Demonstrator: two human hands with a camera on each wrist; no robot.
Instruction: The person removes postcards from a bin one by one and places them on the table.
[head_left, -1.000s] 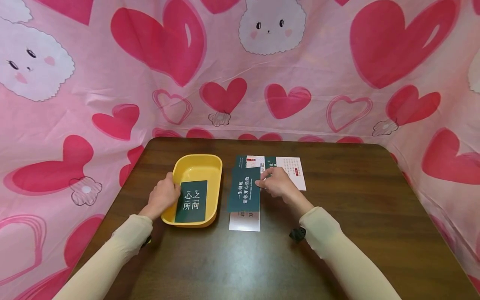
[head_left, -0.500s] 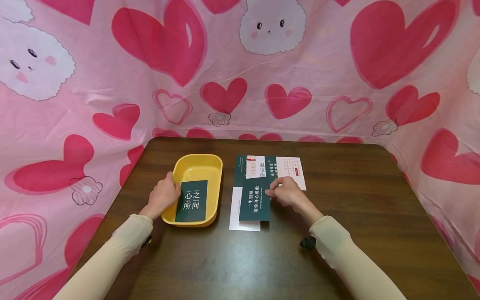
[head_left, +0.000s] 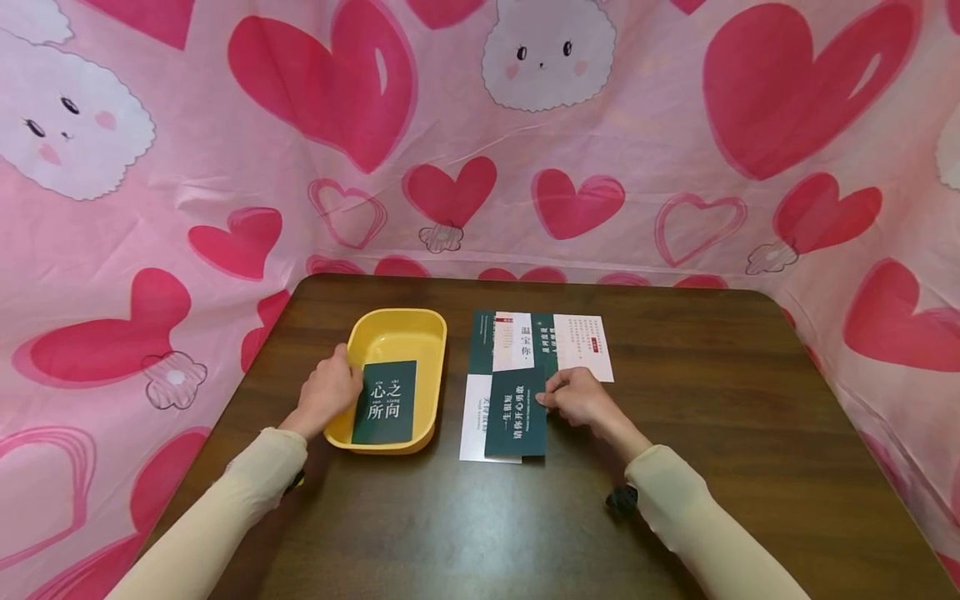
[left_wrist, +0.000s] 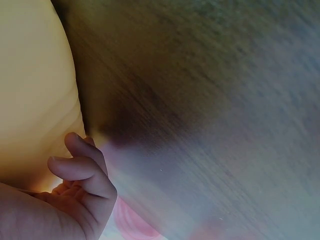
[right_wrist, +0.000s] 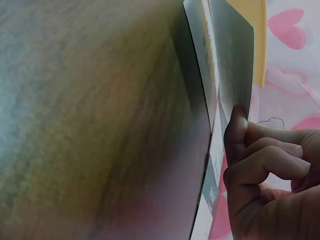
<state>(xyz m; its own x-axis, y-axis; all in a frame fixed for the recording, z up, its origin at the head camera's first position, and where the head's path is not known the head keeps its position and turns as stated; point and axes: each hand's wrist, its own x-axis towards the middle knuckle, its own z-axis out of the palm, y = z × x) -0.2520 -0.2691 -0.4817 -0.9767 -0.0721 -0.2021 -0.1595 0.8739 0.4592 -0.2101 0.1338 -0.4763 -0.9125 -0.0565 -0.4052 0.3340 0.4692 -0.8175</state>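
Note:
My right hand (head_left: 581, 397) pinches a dark green card (head_left: 516, 414) with white writing by its right edge. The card is raised a little over a white card (head_left: 474, 417), which it partly covers. In the right wrist view the held card (right_wrist: 232, 60) stands off the tabletop between thumb and fingers. My left hand (head_left: 327, 390) grips the left rim of a yellow tray (head_left: 441, 350); the left wrist view shows its curled fingers by the tray's wall (left_wrist: 35, 90). Inside the tray lies another green card (head_left: 385, 402), leaning toward the near end.
Behind the held card, several green and white cards lie overlapping, among them a white one (head_left: 585, 346) at the right. All rest on a brown wooden table (head_left: 697, 400). A pink cloth with hearts (head_left: 570, 142) hangs around its far and side edges.
The right hand has moved toward me and slightly right with the green card, uncovering more of the cards behind. The left hand and tray have stayed in place.

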